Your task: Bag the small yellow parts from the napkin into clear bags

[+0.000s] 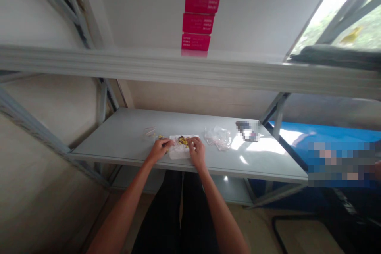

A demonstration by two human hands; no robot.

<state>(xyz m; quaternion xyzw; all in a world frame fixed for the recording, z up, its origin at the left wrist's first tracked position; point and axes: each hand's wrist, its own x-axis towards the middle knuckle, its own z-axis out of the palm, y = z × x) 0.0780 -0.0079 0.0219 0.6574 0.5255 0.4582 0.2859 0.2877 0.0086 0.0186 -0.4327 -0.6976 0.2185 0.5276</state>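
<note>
A small white tray or sheet (179, 154) lies on the grey shelf, and several small yellow and black pieces (183, 141) are heaped on it. My left hand (159, 150) is at its left side, fingers closed around something small and dark that I cannot make out. At the right side, my right hand (197, 151) rests over the edge with fingers curled down beside the pieces; whether it grips anything is hidden. Another little yellow and black cluster (161, 137) sits just behind my left hand, seemingly in clear plastic.
Crumpled clear plastic bags (218, 138) lie right of the tray, and a small clear bag (149, 131) lies to the left. A blurred-out item (247, 131) is farther right. Pink-red boxes (198, 22) stand on the upper shelf, whose front beam (190, 73) crosses overhead. A blue surface (291, 135) adjoins at right.
</note>
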